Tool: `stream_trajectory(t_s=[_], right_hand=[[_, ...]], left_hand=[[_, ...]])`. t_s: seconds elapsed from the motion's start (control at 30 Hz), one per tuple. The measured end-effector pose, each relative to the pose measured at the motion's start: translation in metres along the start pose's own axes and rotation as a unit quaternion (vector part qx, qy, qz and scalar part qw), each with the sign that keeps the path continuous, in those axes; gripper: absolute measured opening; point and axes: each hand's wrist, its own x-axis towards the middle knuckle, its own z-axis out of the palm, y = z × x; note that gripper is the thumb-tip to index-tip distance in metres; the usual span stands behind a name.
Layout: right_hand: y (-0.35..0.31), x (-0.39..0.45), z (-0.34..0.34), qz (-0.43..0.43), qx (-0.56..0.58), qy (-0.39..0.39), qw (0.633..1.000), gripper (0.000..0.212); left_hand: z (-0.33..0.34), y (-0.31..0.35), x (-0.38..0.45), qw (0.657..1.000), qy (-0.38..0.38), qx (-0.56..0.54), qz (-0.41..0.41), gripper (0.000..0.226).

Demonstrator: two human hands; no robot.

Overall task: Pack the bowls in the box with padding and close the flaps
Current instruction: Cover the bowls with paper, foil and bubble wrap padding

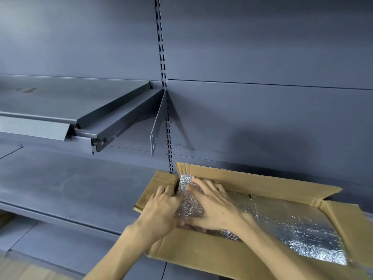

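An open cardboard box point(252, 182) lies on a dark grey shelf, its flaps spread outward. Silver foil bubble padding point(298, 227) lines the inside and covers the contents; no bowls are visible. My left hand point(161, 207) rests at the box's left end, fingers over the left flap and the edge of the padding. My right hand point(214, 205) lies flat with spread fingers on a piece of the silver padding point(188, 207) at the left end of the box, pressing it down. Whether either hand pinches the padding is hidden.
The grey shelf point(70, 190) runs off to the left of the box. A higher shelf point(80, 110) juts out at upper left, with a bare bracket point(158, 126) beside a slotted upright point(168, 128). The back wall panel stands directly behind the box.
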Motion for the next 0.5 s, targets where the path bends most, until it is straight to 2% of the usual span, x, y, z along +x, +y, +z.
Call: stream_trajectory(t_s=[0.1,0.23,0.27,0.4,0.5], right_hand=[[0.003,0.007,-0.010,-0.007,-0.028,-0.038,0.999,0.111],[0.002,0.018,-0.019,-0.001,-0.065,-0.136,0.988,0.122],[0.002,0.022,-0.020,0.003,-0.072,-0.151,0.986,0.122],[0.002,0.033,-0.017,0.020,-0.081,-0.188,0.979,0.131],[0.003,0.040,-0.014,0.038,-0.067,-0.209,0.975,0.136]], left_hand=[[-0.013,-0.004,0.013,0.995,-0.075,0.036,0.060,0.048],[-0.016,-0.005,0.028,0.981,-0.151,0.076,0.092,0.034],[-0.014,-0.005,0.030,0.979,-0.154,0.089,0.099,0.041],[-0.005,-0.007,0.037,0.979,-0.145,0.097,0.108,0.100],[-0.002,-0.008,0.040,0.980,-0.132,0.101,0.110,0.106]])
